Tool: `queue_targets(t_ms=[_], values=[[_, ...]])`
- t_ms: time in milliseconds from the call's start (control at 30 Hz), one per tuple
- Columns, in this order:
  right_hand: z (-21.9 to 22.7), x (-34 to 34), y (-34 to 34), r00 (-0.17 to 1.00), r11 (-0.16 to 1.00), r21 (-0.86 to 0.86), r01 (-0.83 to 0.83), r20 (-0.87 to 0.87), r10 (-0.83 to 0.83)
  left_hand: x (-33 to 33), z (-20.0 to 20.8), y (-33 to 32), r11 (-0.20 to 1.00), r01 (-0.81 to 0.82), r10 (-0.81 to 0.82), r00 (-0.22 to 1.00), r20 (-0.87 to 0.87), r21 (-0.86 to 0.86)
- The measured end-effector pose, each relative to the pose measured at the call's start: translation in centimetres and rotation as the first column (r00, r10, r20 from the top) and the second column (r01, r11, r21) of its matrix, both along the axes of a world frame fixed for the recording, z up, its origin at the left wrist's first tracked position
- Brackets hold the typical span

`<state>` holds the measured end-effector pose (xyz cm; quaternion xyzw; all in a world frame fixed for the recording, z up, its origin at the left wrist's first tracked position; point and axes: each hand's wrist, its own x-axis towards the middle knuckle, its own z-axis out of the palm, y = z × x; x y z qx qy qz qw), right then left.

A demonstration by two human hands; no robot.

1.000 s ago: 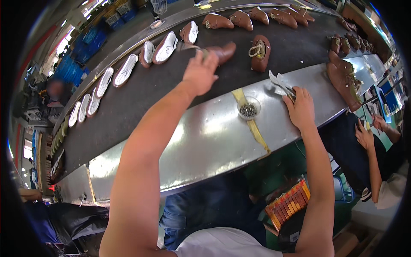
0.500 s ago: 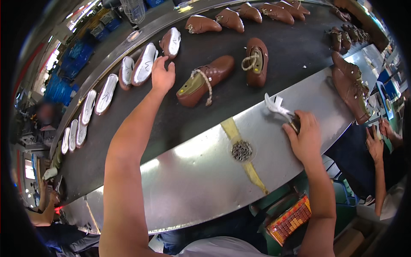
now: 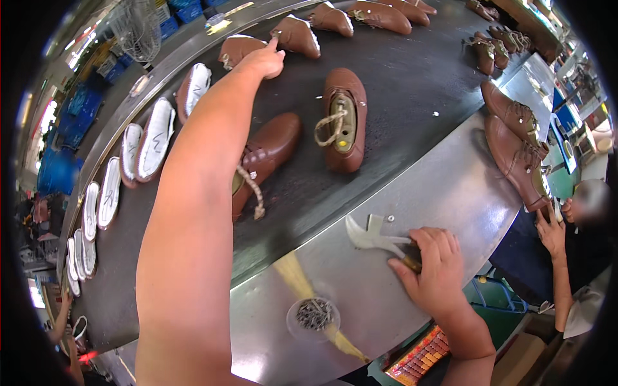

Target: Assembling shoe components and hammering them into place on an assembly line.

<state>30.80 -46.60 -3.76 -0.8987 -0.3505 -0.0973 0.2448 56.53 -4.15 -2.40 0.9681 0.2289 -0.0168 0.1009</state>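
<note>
My left hand [image 3: 262, 62] is stretched to the far side of the dark belt, open, with the index finger extended at the edge of a brown shoe [image 3: 298, 37] lying on its side. Another brown shoe [image 3: 239, 47] lies beside that hand, partly behind it. In my right hand [image 3: 432, 267] is the handle of a hammer [image 3: 370, 237], its metal head low over the metal ledge. Nearer me, a round clear dish [image 3: 313, 315] holds small nails. A brown laced shoe [image 3: 346, 119] rests sole down on the belt; a second laced shoe [image 3: 273, 145] is partly hidden by my left forearm.
White-soled shoes [image 3: 109, 193] line the belt's left side, soles up. More brown shoes [image 3: 383, 16] lie along the far edge. Two shoes [image 3: 518, 157] sit on the ledge at right, near another person's hand [image 3: 552, 231]. An orange patterned box [image 3: 418, 357] is below the ledge.
My left hand has reached farther forward, from the white-soled shoes to the brown shoes at the far edge. The view has shifted; my right hand still holds the hammer.
</note>
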Motion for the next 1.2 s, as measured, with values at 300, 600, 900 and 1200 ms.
queue_targets(t_ms=[300,600,900,1200], values=[[0.2,0.5,-0.1,1.000,1.000,0.007,0.012,-0.013,-0.012,-3.9,-0.5,4.7,0.916,-0.120,0.246,0.922,0.300,-0.384],[0.0,0.0,-0.1,0.999,1.000,0.011,0.020,0.043,-0.021,-19.0,-0.6,1.9,0.957,-0.199,0.106,0.917,0.385,0.210],[-0.3,-0.7,0.9,0.999,1.000,0.004,0.025,0.031,-0.025,-13.5,-2.2,8.4,0.959,-0.275,0.283,0.940,0.192,-0.067],[0.2,-0.9,0.8,0.993,0.996,0.010,0.092,0.067,-0.093,-36.9,3.7,3.2,0.999,-0.038,0.035,0.970,0.240,0.007]])
